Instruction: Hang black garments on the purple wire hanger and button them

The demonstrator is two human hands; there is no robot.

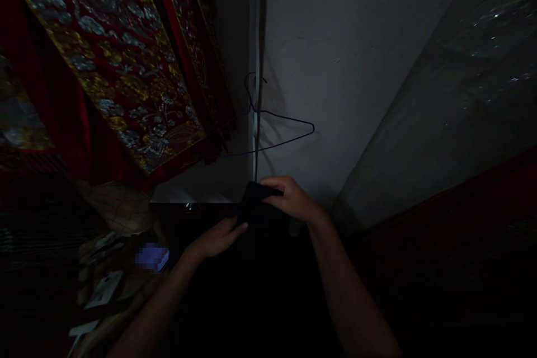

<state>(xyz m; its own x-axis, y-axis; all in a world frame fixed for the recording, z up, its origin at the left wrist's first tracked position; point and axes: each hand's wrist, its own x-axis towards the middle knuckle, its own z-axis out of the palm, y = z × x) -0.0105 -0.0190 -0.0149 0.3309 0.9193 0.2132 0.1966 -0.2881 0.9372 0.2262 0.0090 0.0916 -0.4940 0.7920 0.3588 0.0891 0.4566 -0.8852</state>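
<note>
The scene is very dark. Between my hands is a piece of black cloth [255, 201], probably part of a garment; its lower edge merges into the shadow. My right hand [291, 198] is closed on its upper right side, thumb and fingers pinching a fold. On the lower left side, my left hand [220, 238] grips the same cloth with the thumb on top and the fingers partly lost in the dark. Just above both hands, apart from them, a thin dark wire hanger [285, 117] hangs bare in front of a narrow vertical strip on the wall.
Red panels embroidered in gold and silver [138, 84] hang at upper left. A grey wall [335, 39] stands ahead, with a shiny transparent sheet [482, 56] at right. At lower left are a checked cloth [119, 207], a blurred blue object [151, 257] and a white flat object [104, 289].
</note>
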